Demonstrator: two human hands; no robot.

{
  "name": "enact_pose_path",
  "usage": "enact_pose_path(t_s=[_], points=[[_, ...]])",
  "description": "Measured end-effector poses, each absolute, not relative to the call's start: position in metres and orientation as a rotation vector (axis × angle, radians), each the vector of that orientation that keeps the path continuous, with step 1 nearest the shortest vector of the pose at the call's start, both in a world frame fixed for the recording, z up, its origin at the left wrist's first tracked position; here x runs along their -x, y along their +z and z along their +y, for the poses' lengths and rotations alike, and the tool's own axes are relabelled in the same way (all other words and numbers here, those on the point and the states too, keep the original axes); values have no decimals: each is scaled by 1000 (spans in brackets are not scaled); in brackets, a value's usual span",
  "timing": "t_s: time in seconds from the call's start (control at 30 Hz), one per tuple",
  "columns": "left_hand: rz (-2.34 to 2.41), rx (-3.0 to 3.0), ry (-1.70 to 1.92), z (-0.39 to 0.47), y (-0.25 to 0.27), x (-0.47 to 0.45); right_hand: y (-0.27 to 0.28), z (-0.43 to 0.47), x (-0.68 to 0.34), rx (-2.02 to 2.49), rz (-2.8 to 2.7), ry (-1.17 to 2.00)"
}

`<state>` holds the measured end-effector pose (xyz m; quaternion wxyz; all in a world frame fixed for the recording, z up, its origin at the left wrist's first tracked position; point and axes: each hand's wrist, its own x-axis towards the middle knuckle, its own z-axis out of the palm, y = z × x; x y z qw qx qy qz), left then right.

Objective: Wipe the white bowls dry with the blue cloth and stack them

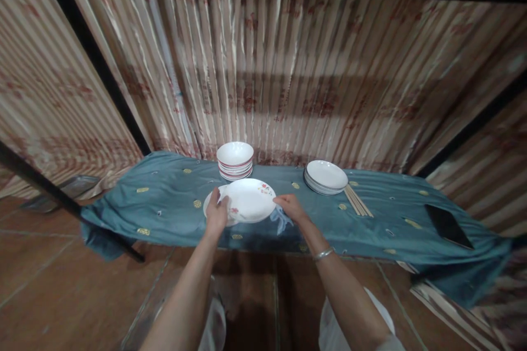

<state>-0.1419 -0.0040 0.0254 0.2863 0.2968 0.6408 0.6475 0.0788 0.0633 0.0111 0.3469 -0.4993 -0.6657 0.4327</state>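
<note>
My left hand [216, 214] grips the left side of a white oval plate [249, 202] with red flowers near its rim, thumb on the upper face. The plate is held tilted above the cloth-covered table. Another white plate [209, 205] shows partly beneath it at the left; whether the two touch is unclear. At the plate's right rim my right hand [290, 207] is closed, and a crumpled light blue cloth [281, 221] hangs below its fingers. The fingertips sit against the rim.
Behind the plate stands a stack of white bowls [235, 154]. To the right are stacked plates [327, 174], several chopsticks [359, 201] and a black flat device [448, 225]. A teal tablecloth [173, 192] covers the low table. Dark frame posts [96, 66] flank it; a metal tray [60, 194] lies at far left.
</note>
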Motion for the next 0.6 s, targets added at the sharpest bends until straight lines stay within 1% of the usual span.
enact_pose_path(t_s=[0.1, 0.23, 0.37, 0.43, 0.53, 0.6], points=[[1476, -613, 1701, -10, 37, 111, 15, 65, -101, 1322, -1653, 1116], [1127, -427, 1408, -19, 42, 69, 17, 64, -131, 1377, -1591, 1084], [1070, -394, 1382, -18, 36, 42, 20, 58, -161, 1458, -1613, 1039], [1100, -408, 1369, -15, 31, 32, 26, 55, -174, 1552, -1687, 890], [1129, -428, 1323, -10, 25, 18, 36, 51, -186, 1736, -1820, 491], [1146, -445, 1288, -9, 21, 9, 39, 49, -186, 1768, -1833, 421]])
